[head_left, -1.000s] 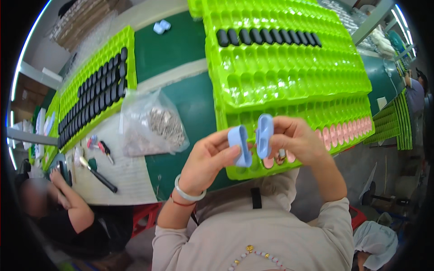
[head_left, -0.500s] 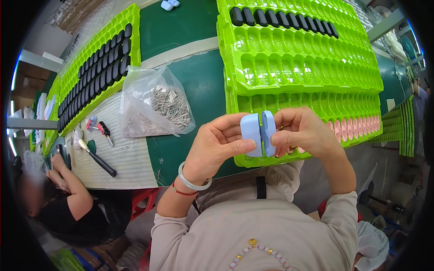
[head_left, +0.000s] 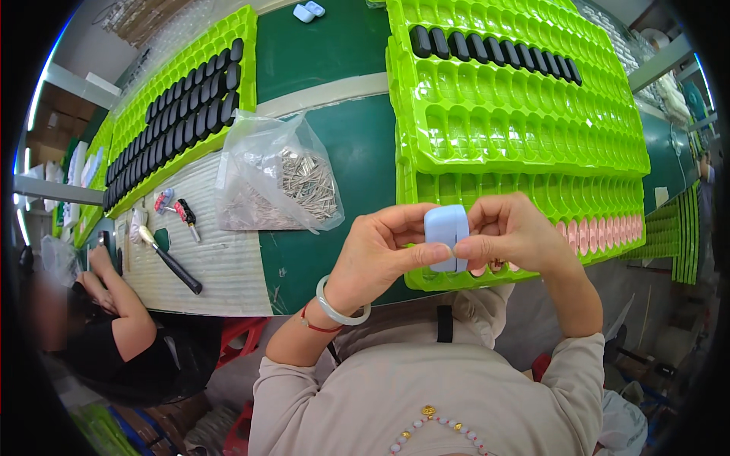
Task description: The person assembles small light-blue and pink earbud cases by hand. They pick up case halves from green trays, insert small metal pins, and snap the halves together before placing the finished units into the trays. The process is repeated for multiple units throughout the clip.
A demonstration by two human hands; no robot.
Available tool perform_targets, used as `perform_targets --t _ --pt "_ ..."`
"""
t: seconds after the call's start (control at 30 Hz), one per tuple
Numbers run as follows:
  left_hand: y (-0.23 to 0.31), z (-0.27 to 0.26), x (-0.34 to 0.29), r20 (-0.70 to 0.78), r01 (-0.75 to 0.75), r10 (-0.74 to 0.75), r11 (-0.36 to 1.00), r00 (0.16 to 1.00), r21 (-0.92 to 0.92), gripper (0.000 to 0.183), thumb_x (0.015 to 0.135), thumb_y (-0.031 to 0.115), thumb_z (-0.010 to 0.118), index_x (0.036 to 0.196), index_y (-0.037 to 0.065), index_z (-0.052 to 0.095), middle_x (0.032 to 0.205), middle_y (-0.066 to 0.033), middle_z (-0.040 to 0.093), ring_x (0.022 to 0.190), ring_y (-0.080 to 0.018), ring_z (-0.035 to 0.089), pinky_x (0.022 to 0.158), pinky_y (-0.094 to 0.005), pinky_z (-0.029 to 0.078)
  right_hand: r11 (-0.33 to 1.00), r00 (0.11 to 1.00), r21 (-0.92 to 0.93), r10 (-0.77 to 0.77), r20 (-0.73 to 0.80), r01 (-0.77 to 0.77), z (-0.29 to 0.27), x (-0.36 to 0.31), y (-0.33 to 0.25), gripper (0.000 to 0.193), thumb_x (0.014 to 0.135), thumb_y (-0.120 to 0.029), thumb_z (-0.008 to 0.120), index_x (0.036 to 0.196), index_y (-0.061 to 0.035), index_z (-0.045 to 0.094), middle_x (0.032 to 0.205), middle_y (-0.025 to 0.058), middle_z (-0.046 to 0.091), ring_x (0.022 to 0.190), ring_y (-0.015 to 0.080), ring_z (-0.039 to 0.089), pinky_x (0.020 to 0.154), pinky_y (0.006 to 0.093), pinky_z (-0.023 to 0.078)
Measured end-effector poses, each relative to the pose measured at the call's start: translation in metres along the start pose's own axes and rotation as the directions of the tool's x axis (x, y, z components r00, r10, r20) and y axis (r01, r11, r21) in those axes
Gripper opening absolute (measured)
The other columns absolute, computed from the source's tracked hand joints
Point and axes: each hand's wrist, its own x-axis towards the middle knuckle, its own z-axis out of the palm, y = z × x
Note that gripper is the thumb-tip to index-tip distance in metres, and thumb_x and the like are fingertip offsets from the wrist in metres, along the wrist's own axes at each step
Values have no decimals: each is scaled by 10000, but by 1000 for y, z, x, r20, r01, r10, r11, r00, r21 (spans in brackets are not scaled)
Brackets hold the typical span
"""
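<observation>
A flat dark green worktop (head_left: 366, 140) carries a stack of overlapping bright green moulded plastic trays (head_left: 487, 165), the landmark here. Well left of that stack lies another bright green moulded tray (head_left: 248, 95) with rows of black oblong cases; nearer the stack, on its left, sits a clear plastic bag (head_left: 247, 178) of thin silvery metal pins (head_left: 308, 182).

Both bare hands meet at the stack's near left corner. The left hand's (head_left: 380, 247) grip is nearly closed, thumb in front and fingers curled behind; the right hand's (head_left: 517, 232) grip is pinched in from the other side. Between them, at that same corner, they hold a small pale blue rounded plastic case (head_left: 445, 232), well left of the pale pink oval pieces (head_left: 597, 234) along the stack's front.

A thin dark seam shows low on the case's right side, so its two parts look almost together. Good handling, I judge, means keeping the edges parallel, pressing evenly with both thumbs, and holding the fingertips clear of that narrow seam
</observation>
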Motion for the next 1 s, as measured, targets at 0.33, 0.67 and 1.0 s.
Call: perform_targets --t 0.33,0.67,1.0 --pt "-3 -6 3 -31 10 -10 1000 999 1 403 746 42 706 1104 -60 551 996 -105 622 866 -153 622 753 -257 507 992 999 122 -22 33 17 2 10 15 293 733 -247 727 845 -19 581 715 66 637 536 85 574 406 192 378" --pt "-2 -10 2 12 70 -70 997 998 -37 387 751 75 707 1085 -64 567 967 -101 631 844 -141 620 741 -245 500 990 997 144 -8 71 -2 3 12 16 270 743 -228 721 847 -37 561 768 47 631 600 77 585 446 194 397" --pt "-7 -11 7 21 111 -110 992 994 -65 392 752 127 719 1065 -56 572 944 -84 628 802 -116 613 687 -223 486 985 998 173 0 66 -12 3 11 24 272 740 -256 718 826 -59 551 751 23 616 595 60 564 478 170 375"
